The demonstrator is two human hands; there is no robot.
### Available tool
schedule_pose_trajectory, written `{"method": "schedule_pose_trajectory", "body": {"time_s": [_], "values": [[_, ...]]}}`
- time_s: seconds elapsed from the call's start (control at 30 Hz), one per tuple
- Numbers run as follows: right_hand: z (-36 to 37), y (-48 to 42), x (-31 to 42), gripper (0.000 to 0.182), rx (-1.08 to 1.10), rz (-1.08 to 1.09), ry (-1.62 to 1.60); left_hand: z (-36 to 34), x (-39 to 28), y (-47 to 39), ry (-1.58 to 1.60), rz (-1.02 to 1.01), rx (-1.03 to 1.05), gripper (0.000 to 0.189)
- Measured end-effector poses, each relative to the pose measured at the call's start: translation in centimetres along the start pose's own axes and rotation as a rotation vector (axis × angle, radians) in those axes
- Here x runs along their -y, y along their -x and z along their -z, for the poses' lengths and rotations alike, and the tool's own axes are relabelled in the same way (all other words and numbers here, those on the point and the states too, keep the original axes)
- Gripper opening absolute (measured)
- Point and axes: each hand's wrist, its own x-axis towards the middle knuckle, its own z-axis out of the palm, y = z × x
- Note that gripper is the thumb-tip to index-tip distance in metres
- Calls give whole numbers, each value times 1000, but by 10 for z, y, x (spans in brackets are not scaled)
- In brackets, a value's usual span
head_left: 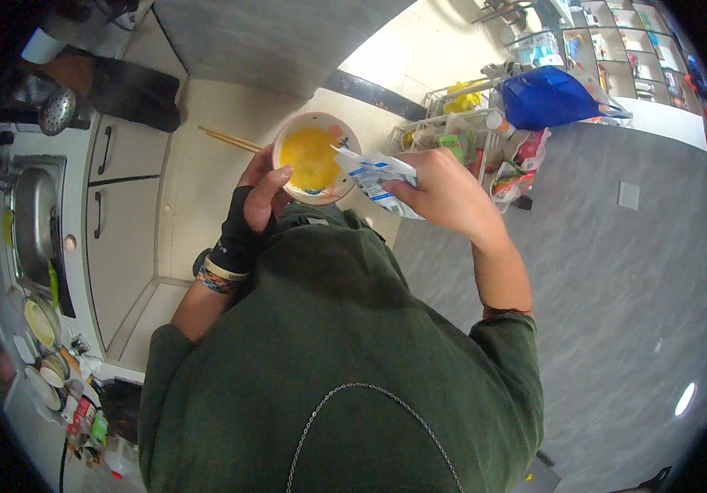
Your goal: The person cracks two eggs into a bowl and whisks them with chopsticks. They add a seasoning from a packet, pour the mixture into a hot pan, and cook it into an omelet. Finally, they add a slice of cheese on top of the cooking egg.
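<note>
My left hand [261,194], in a black wrist support, holds a ceramic bowl [342,126] with a painted pattern at chest height, its thumb on the near-left rim. Yellow liquid [305,161] that looks like beaten egg lies in the bowl. A pair of chopsticks [229,139] sticks out to the left from behind the bowl, by the same hand; whether the fingers grip them is hidden. With my right hand [449,191] I grip a white and blue printed plastic packet [378,179]. Its torn corner points over the bowl's right rim. No falling contents can be made out.
Left are a counter with a steel sink [34,225], stacked dishes [39,323], a slotted ladle [56,111] and cabinet doors [122,259]. Wire racks [433,101] with packages and a blue plastic bag [547,98] stand ahead right. A grey panel [575,246] lies to the right.
</note>
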Motion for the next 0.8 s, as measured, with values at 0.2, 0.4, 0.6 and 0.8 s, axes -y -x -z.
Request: {"method": "schedule_pose_trajectory", "body": {"time_s": [0.2, 0.4, 0.6, 0.8], "values": [[-4, 0, -4, 22, -34, 99, 81, -5, -2, 1, 6, 45, -5, 46], [-4, 1, -7, 24, -48, 74, 134, -1, 2, -2, -24, 38, 13, 46], [-3, 1, -7, 25, -20, 83, 184, 2, 5, -4, -4, 41, 6, 46], [-3, 1, -8, 23, -22, 66, 205, -1, 2, -4, -7, 30, 40, 49]]}}
